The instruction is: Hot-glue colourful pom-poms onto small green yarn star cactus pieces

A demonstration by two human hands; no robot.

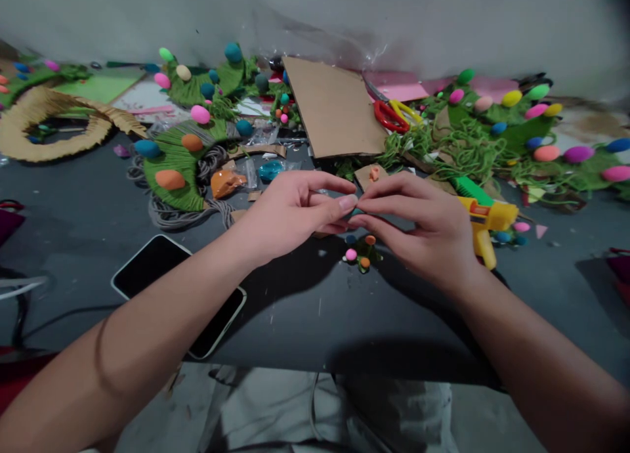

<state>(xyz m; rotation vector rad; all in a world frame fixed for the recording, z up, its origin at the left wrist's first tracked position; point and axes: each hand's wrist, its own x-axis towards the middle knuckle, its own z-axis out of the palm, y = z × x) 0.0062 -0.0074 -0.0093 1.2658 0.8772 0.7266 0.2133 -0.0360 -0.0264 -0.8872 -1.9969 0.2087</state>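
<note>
A small teal piece [356, 211] is held above the counter [290, 322], pinched narrowly by the right hand's [423, 223] fingers; whether it is also gripped by the left hand [300, 207] cannot be told. Fingertip shaping is presumed in hand; light, even pressure is called for.

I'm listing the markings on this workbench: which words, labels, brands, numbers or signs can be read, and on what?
None can be read in this picture.
Yellow glue gun: an orange-red patch on its side, perhaps a label, too small and blurred to read.
Phone: dark screen, partly behind the left forearm, no text showing.
</note>
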